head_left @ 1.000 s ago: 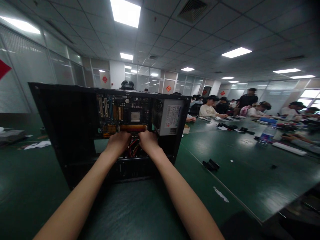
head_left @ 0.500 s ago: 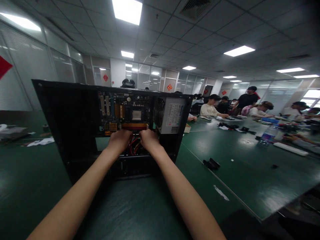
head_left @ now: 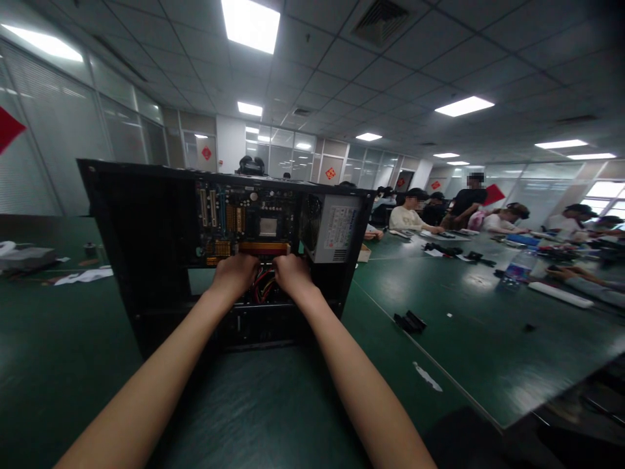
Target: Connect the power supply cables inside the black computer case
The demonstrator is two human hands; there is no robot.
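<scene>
A black computer case (head_left: 161, 254) stands on the green table with its open side facing me. Inside it are a motherboard (head_left: 229, 208) with a bare square processor (head_left: 268, 227), and a silver power supply (head_left: 336, 231) at the upper right. Both my hands are at the board's lower edge, by the orange and red memory slots (head_left: 263, 249). My left hand (head_left: 237, 270) is curled near their left end. My right hand (head_left: 291, 269) curls near their right end. Whatever the fingertips grip is hidden behind the knuckles. Red and yellow cables (head_left: 264, 285) hang between the hands.
Right of the case lie a black plastic part (head_left: 410, 322) and a paper scrap (head_left: 428, 376). A bottle (head_left: 517, 268) and a white bar (head_left: 560, 294) are farther right. Several people sit beyond. On the left are a grey box (head_left: 28, 258) and papers (head_left: 84, 276).
My hands stay at the memory slots with almost no movement. The case's left side has shifted slightly to the right. A standing person in the background has turned and leaned.
</scene>
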